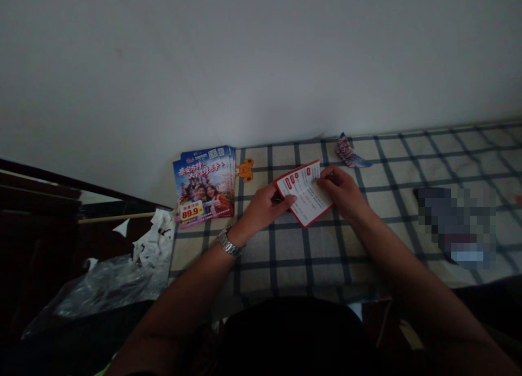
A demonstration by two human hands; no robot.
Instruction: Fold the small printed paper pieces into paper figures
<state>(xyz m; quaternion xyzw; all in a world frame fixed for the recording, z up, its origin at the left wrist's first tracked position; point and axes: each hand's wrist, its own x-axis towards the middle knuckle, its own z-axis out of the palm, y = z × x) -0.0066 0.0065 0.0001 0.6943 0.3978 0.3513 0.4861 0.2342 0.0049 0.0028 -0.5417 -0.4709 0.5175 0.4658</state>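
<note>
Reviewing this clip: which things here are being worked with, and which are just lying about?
Being worked with:
red-bordered card, held by the left hand and right hand

Lying about:
brochure stack
crumpled plastic bag
printed scrap
checked cloth

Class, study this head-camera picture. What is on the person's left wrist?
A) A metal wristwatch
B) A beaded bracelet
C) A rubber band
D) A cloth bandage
A. A metal wristwatch with a linked band circles the wrist just behind the left hand.
</note>
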